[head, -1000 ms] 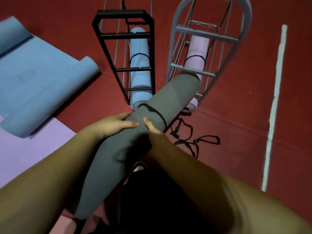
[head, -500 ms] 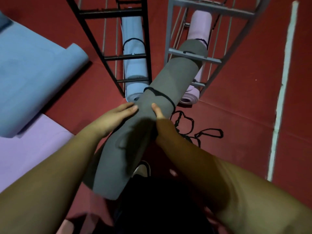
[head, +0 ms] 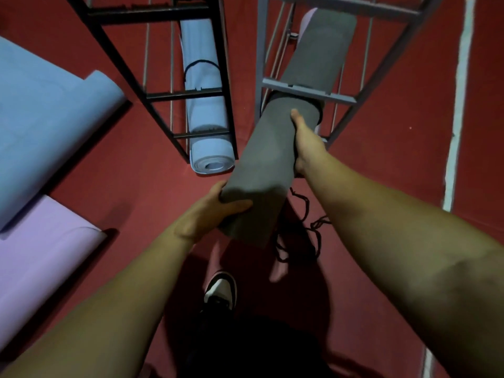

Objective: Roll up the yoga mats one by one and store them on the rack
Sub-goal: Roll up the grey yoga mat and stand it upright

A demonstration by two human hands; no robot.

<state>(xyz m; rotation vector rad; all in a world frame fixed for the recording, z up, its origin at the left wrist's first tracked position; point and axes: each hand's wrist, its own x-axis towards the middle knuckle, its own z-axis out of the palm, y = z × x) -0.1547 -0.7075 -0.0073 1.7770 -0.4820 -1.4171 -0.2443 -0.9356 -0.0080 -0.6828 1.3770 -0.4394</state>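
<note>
Gripping the rolled grey mat (head: 268, 159), the left hand (head: 215, 211) wraps its near end and the right hand (head: 305, 143) clasps its side; the far end lies inside the grey rack (head: 308, 91), beside the black rack (head: 188, 94) on the red floor (head: 387, 132).

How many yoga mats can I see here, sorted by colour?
Grey: 1, the rolled grey foam mat held by both hands, partly inside the grey metal rack.
Blue: 2, one rolled in the black rack, one half-unrolled on the floor.
Lilac: 2, one on the floor, one in the grey rack.
Total: 5
</note>
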